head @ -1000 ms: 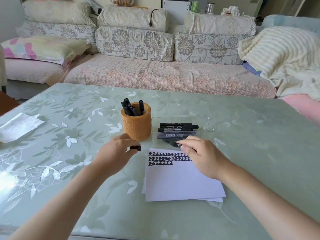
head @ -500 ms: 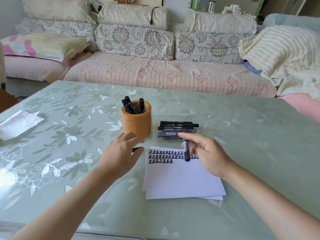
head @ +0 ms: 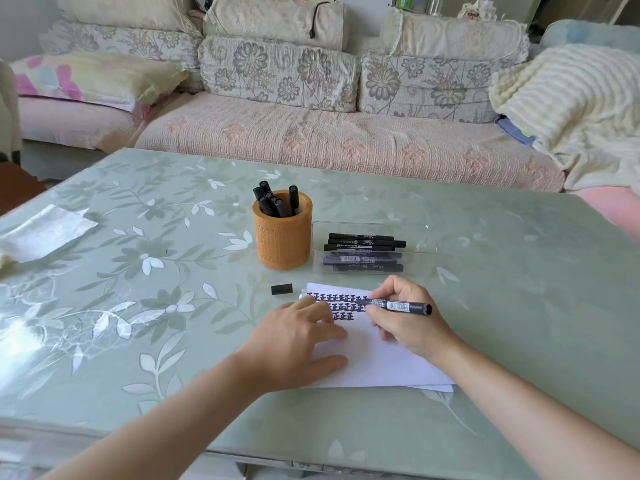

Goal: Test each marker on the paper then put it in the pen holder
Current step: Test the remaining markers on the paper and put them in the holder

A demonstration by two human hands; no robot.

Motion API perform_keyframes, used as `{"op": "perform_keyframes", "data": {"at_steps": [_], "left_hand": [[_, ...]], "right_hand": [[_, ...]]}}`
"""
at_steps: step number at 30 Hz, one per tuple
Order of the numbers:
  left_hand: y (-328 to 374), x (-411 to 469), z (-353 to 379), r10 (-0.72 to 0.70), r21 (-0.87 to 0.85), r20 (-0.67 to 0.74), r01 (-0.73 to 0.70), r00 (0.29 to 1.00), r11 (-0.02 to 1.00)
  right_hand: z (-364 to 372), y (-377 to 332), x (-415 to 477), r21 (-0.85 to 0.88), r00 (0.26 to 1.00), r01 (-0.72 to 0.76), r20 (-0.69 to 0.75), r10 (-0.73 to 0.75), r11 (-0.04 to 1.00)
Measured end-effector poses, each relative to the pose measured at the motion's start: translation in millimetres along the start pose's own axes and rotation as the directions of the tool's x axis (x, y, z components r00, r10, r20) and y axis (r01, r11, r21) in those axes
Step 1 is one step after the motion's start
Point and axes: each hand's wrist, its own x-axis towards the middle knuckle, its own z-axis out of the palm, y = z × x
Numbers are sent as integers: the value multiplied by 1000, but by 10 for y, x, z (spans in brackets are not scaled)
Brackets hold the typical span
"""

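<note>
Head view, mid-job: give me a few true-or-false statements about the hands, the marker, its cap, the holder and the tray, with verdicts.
1. The right hand grips a marker, tip at the paper. True.
2. The black cap sits on that marker's rear end. False: it lies on the table, left of the paper's top corner.
3. The left hand rests on the paper. True.
4. The pen holder is empty. False: several upright markers stand in it.
5. The clear tray holds other markers lying flat. True.

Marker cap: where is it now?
Head view, centre: the marker cap lies on the table between the pen holder and the far-left corner of the paper.
</note>
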Motion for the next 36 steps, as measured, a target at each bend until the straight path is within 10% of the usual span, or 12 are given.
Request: {"op": "perform_keyframes", "data": {"at_steps": [36], "left_hand": [[23, 40, -90, -88, 16, 134, 87, 987, 996]], "right_hand": [[5, 96, 8, -219, 992, 127, 6, -129, 967]]}}
